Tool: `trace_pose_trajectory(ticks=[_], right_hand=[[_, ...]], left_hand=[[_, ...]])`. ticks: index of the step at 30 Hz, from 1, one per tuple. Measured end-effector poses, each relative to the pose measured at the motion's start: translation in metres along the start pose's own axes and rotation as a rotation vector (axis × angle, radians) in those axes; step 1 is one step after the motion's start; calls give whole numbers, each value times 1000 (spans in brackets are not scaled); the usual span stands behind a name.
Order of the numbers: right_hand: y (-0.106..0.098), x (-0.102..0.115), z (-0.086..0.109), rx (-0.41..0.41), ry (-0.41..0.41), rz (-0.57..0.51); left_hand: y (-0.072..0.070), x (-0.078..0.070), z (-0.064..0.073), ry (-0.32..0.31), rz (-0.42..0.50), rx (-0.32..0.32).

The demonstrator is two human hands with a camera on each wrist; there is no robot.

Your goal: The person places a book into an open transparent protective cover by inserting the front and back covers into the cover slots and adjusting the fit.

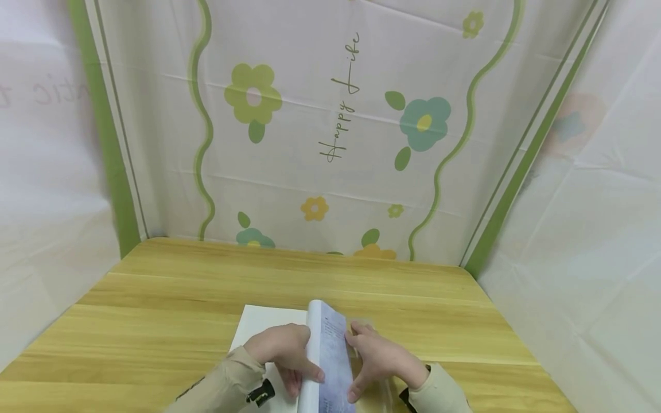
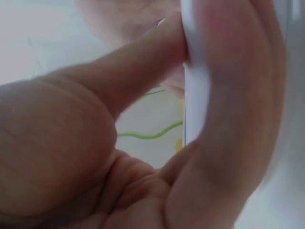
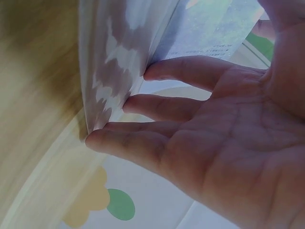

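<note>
A book with white pages (image 1: 268, 318) lies at the near middle of the table, its blue-purple printed cover flap (image 1: 333, 344) turned up along a white rounded fold. My left hand (image 1: 286, 350) grips the book at that fold, thumb on the printed side and fingers behind; the left wrist view shows a pale edge (image 2: 193, 109) pinched between thumb and fingers. Clear plastic film (image 3: 112, 71) stretches along the flap's right side. My right hand (image 1: 379, 355) spreads over it, its nearly straight fingers (image 3: 138, 145) touching the film, thumb near the flap's lower edge.
The wooden table (image 1: 181, 287) extends behind and to both sides of the book. A white curtain (image 1: 310, 183) with printed flowers hangs at the back edge, and further white sheets (image 1: 583, 258) close off the left and right sides.
</note>
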State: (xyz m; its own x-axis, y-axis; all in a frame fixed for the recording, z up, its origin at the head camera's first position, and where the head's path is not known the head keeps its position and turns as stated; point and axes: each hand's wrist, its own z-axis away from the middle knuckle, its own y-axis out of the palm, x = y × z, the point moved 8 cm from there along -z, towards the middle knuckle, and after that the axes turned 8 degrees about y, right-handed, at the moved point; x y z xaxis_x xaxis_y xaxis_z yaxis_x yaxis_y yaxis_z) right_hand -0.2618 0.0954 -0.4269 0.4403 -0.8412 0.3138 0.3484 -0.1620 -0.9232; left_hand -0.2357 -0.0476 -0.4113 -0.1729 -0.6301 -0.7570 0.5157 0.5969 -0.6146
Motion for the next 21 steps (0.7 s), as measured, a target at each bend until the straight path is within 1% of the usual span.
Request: trace_pose_trajectory(ticks=[4,7,11,15,21], right_hand=[[-2,0,1,-8,-12,6],[-3,1,1,-14,-20,24],[-1,0,2,-10,-11,35],[0,-1,1,-6,-5,22],[-1,1,0,-16,-8,20]], left_hand=[[1,7,-3,-2,103,93],[2,13,-6,-12,149,126],[1,16,-9,-9,141,104],[-1,13,-8,4,124,75],[-3,9,-7,16,137,40]])
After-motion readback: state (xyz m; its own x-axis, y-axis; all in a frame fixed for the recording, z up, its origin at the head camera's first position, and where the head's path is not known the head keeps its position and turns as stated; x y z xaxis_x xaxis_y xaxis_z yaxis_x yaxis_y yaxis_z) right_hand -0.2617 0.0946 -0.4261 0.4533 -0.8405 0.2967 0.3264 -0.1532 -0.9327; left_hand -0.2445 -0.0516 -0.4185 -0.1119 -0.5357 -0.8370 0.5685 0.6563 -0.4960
